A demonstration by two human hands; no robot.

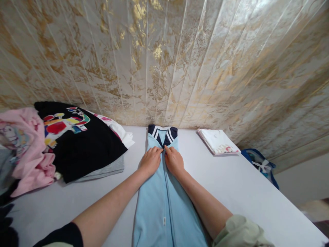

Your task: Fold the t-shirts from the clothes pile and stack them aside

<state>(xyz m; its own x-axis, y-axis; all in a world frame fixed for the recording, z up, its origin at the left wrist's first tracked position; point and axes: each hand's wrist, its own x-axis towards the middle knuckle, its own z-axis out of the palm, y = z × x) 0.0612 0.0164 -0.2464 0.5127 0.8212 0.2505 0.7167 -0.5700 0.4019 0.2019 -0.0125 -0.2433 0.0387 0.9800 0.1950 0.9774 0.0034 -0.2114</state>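
A light blue garment with a navy and white striped collar lies flat on the white table, running from the near edge toward the wall. My left hand and my right hand rest side by side on its upper part, just below the collar. The fingertips of both hands pinch the fabric at the centre seam, thumb against forefinger. Both forearms lie over the garment's sides.
A pile of clothes sits at the left: a black shirt with a colourful print, a pink garment, grey and white pieces beneath. A folded white garment lies at the back right. A blue bag stands beyond the table's right edge.
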